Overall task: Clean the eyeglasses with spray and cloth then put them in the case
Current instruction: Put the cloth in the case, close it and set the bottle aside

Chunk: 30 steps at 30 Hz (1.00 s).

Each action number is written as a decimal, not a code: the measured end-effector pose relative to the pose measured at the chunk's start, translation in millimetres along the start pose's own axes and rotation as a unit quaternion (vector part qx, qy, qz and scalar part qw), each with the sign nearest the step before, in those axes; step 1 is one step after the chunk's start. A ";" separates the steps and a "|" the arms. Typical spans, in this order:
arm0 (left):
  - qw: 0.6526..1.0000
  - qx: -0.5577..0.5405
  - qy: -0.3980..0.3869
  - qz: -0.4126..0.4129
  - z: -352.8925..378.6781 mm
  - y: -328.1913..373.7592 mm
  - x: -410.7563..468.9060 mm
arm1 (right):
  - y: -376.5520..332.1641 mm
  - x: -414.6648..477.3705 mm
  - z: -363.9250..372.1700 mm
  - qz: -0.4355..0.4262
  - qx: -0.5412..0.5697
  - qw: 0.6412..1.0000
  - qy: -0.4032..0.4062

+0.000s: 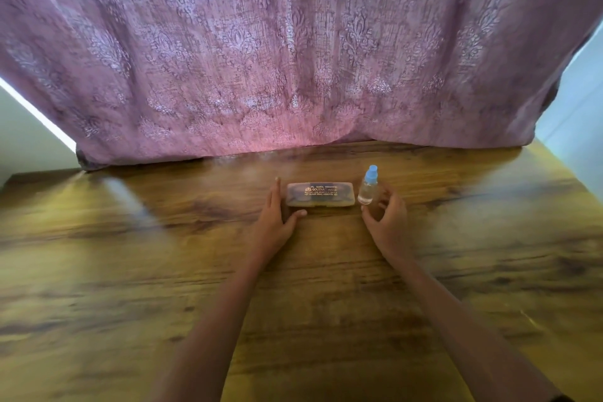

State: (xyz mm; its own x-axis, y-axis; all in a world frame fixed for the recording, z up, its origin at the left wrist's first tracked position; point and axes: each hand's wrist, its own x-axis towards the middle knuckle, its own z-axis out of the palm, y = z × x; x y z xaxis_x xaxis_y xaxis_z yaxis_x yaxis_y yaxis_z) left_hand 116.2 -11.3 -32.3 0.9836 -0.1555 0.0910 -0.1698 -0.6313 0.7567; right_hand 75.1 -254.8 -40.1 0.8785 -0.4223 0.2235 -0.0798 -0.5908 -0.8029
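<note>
A closed, translucent glasses case (pixel 320 194) with printed lettering lies flat on the wooden table (pixel 130 271); dark shapes show through its lid. Just to its right stands a small clear spray bottle (pixel 368 186) with a light blue cap. My left hand (pixel 277 219) rests at the case's left end, fingers straight and thumb along the front edge, holding nothing. My right hand (pixel 386 215) hovers beside and in front of the bottle with fingers curled apart, not closed around it. No cloth or bare eyeglasses are in view.
A mauve patterned curtain (pixel 293 59) hangs along the table's far edge, its hem touching the wood. Pale walls show at both sides. The table's left and right edges lie far from the objects.
</note>
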 end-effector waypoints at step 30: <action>0.979 0.198 0.044 -0.030 50.8 22.4 -37.7 | -12.3 -56.6 18.5 -0.191 -0.265 0.930 -0.167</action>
State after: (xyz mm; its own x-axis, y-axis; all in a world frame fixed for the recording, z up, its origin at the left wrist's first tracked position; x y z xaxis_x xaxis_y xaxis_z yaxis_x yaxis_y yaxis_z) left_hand 72.2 -58.2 -51.7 0.9910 -0.0548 0.1222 -0.1049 -0.8850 0.4537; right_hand 35.1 -210.9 -53.1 0.9807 0.0731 0.1816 0.1252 -0.9473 -0.2948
